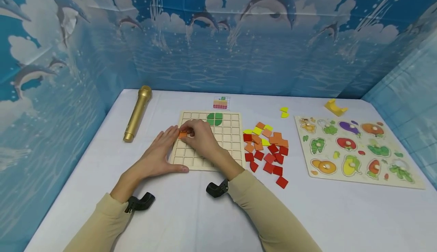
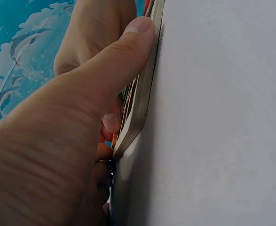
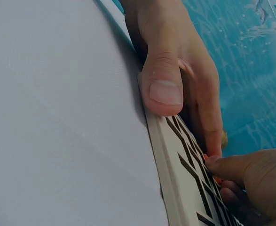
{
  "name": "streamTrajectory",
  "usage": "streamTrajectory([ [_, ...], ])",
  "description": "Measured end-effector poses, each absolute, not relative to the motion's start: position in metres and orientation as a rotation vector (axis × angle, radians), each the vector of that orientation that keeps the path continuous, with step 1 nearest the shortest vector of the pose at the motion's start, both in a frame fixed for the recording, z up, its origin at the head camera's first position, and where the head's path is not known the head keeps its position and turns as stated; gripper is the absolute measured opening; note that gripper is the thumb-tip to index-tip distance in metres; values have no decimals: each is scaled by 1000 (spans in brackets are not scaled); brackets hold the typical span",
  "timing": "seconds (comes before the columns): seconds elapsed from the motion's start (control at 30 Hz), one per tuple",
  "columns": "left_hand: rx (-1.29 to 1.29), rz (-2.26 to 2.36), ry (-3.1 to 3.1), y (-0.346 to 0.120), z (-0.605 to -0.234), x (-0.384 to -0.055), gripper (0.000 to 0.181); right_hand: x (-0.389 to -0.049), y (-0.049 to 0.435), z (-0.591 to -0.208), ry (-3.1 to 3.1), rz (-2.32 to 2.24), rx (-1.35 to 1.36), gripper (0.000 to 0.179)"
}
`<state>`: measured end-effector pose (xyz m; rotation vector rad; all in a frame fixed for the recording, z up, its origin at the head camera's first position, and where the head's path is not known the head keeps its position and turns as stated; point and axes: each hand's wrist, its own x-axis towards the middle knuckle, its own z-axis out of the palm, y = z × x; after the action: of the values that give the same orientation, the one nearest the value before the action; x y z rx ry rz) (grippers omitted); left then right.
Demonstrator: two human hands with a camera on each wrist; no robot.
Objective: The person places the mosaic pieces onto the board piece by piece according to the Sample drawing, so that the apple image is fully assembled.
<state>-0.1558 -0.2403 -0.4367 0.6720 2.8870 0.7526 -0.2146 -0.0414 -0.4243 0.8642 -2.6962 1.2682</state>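
A wooden grid board [image 1: 232, 142] lies on the white table in the head view. My right hand [image 1: 202, 139] reaches over it and pinches an orange square tile [image 1: 183, 135] at the left column. Along the board's left side rests my left hand [image 1: 153, 158], fingers extended. Its thumb [image 2: 133, 42] touches the front edge in the left wrist view. Green rounded pieces [image 1: 214, 119] sit together in the grid's upper rows. The right wrist view shows the left hand [image 3: 163, 61] at the board's corner, with the orange tile mostly hidden by fingers.
Loose red [image 1: 269, 168], orange [image 1: 277, 135] and yellow [image 1: 257, 130] tiles lie right of the board. Behind it is a small pattern card [image 1: 221, 103]. A gold microphone [image 1: 137, 113] lies at left. Rightward are a vegetable puzzle [image 1: 327, 142] and a yellow holder [image 1: 336, 108].
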Motion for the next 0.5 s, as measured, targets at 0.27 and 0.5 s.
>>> streamTrajectory([
  [0.27,677,748,2887,-240,-437,-156,136,-210,-41,-420,-2716,1212,863,27],
  [0.5,650,758,2886,-240,-438,-156,137,-206,-21,-403,-2739,1202,846,25],
])
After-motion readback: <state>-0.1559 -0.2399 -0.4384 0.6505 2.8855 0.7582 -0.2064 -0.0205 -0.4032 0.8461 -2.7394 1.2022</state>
